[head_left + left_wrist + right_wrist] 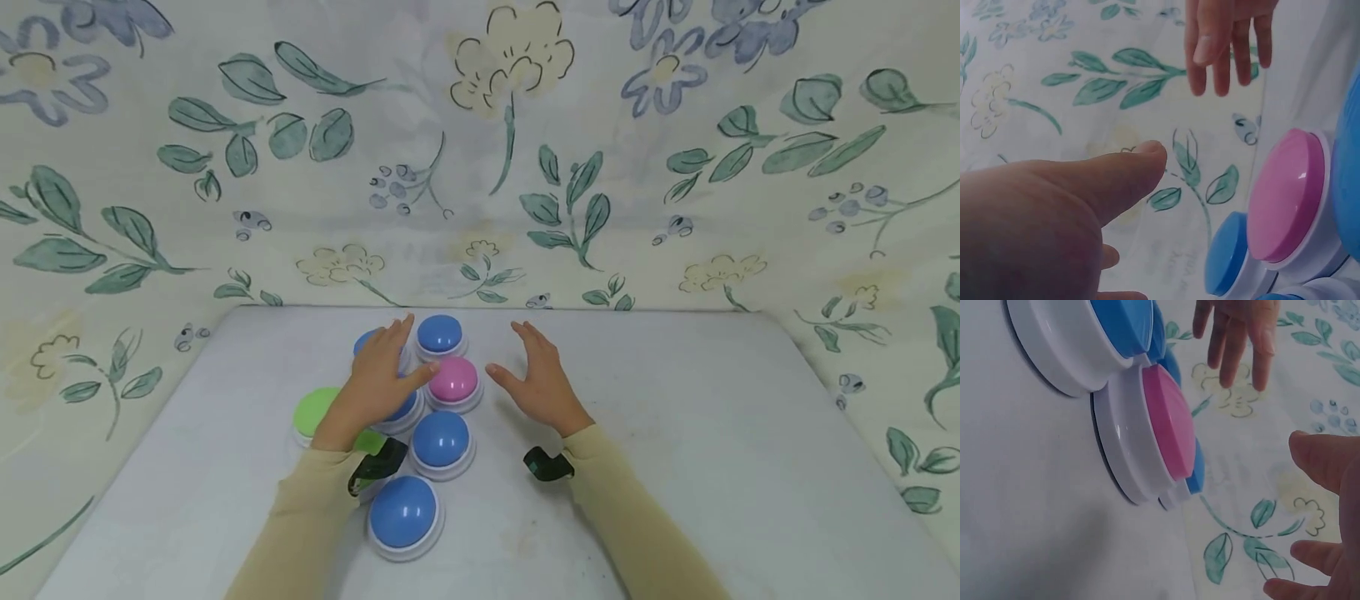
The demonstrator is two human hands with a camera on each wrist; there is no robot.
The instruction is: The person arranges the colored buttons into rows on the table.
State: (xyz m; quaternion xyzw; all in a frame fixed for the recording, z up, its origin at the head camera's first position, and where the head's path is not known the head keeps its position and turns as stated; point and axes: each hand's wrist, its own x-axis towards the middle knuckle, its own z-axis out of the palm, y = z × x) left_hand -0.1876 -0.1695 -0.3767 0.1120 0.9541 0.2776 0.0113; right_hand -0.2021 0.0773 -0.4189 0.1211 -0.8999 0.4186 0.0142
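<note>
A pink dome push button (453,382) on a white base sits among several blue ones on a white table. My left hand (377,379) hovers over the group with fingers straight and thumb spread, hiding parts of a blue button (402,406) and a green button (313,410). To the right of the pink button, my right hand (542,385) is held above the table, fingers extended and thumb out, holding nothing. In the right wrist view the pink button (1172,425) stands apart from the right hand (1329,506). The left wrist view shows the left thumb (1129,172) sticking out.
One blue button (440,335) stands behind the pink one; two more blue buttons, a nearer one (442,440) and the nearest (405,513), stand in front. A floral cloth (480,167) rises behind the table (675,433) and along both sides. Dark straps (549,465) circle the wrists.
</note>
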